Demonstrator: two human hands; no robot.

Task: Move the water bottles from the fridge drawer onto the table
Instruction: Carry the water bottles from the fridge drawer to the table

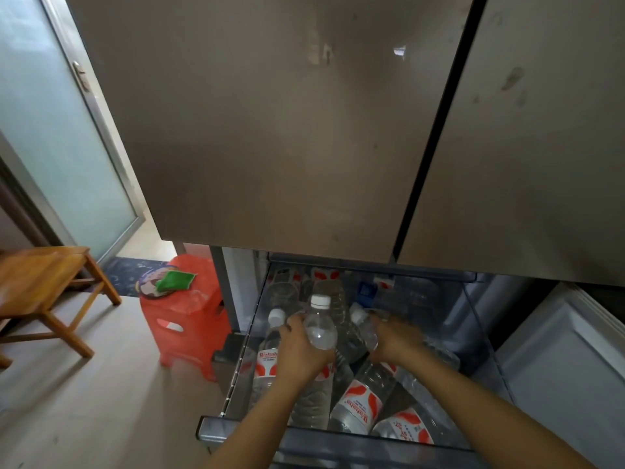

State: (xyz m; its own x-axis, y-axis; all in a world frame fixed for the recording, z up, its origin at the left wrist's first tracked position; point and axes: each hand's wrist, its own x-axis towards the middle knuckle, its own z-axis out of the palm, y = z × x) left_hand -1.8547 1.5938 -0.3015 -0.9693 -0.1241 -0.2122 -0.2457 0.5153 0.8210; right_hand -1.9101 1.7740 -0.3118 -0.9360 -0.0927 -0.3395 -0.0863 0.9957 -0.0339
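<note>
Two held bottles (pixel 321 330), caps (pixel 320 301) toward fridge (pixel 270 130)

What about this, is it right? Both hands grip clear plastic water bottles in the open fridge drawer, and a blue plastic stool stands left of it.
Only the colour is wrong: the head view shows a red plastic stool left of the open fridge drawer.
</note>
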